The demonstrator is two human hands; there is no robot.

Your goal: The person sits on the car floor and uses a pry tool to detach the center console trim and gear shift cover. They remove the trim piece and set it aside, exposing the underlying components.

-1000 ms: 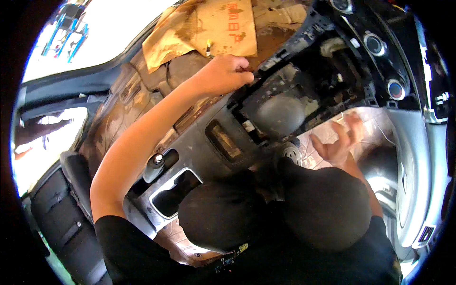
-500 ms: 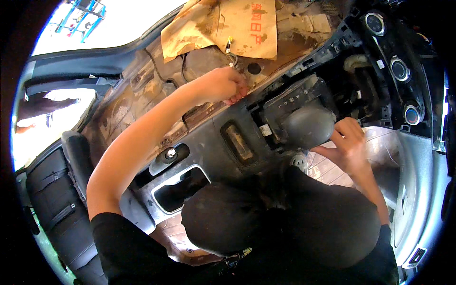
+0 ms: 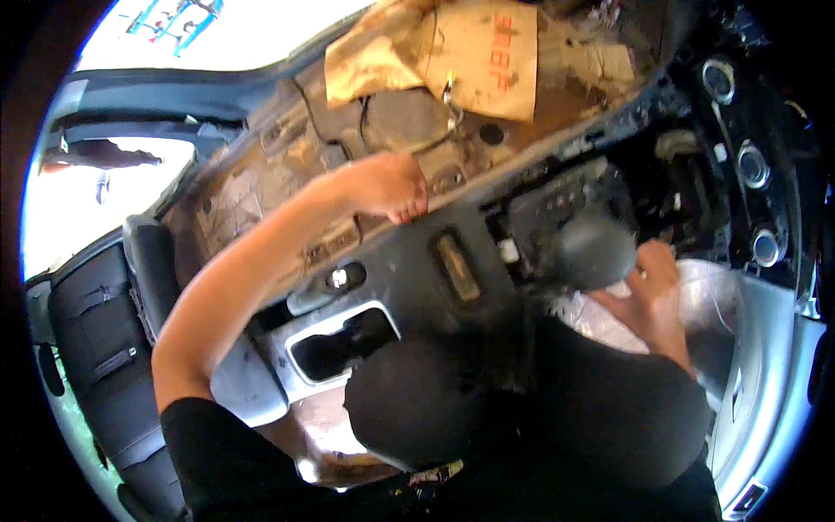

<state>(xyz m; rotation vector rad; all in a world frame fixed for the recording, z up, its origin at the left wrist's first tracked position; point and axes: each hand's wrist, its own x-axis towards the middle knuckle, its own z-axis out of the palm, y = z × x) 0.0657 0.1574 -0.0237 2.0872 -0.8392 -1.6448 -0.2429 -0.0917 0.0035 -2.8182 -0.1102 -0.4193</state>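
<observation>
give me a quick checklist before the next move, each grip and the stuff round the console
1. Left grip at the console's left edge: ok, fingers curled down there.
2. Left grip firmly holding that edge: cannot tell, the fingertips are hidden.
3. Right grip close beside the rounded knob: ok, on its right side.
4. Right grip in contact with something firm: cannot tell, the picture is blurred there.
5. Wire connector clear of both hands: ok, by the cardboard sheet.
6. Open bay ahead of the knob covered: not ok, its inside is exposed.
</observation>
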